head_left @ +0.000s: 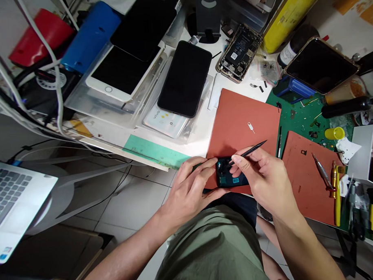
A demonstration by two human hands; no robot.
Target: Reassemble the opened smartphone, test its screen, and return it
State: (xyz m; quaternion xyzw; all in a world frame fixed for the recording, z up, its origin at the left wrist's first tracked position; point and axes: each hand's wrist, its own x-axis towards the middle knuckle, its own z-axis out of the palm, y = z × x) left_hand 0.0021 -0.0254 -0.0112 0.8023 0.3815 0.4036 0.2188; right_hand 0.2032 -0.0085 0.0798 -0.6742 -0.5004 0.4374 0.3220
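Phone (232, 179): at the near edge of the red mat (234, 118), between the hands.
Left hand (191, 184): fingers holding the phone's left end.
Right hand (266, 180): fingers pinching a black tool (254, 148) over the phone.
Pin (251, 127): on the mat, beyond the tool.
Opened phone (240, 52): farther back on the worktop (201, 140).

Left hand (191, 184) steadied dark phone (228, 177) on reddish mat (234, 118); right hand (264, 176) held black pointed tool (254, 148). From that phone: metal pin (250, 127) lay at 1 o'clock, opened phone (240, 52) at 12, laptop (23, 207) at 9.
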